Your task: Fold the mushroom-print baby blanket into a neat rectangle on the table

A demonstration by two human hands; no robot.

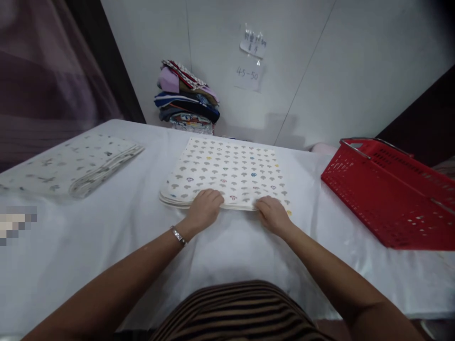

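A white cloth point(231, 166), printed with rows of small grey mushrooms and a few coloured ones, lies folded in several layers on the white-covered table point(234, 246). Its near edge is gripped by both of my hands. My left hand point(206, 207), below a silver bracelet, closes over that edge left of its middle. Closer to the right corner, my right hand point(273, 215) pinches the same edge, fingers curled. The fingertips under the layers are hidden.
Another folded printed cloth point(67, 166) lies at the left of the table. On the right stands a red plastic basket point(384, 199) with metal handles. Behind the table rises a stack of folded clothes point(188, 97) against a wall with paper notes point(248, 73).
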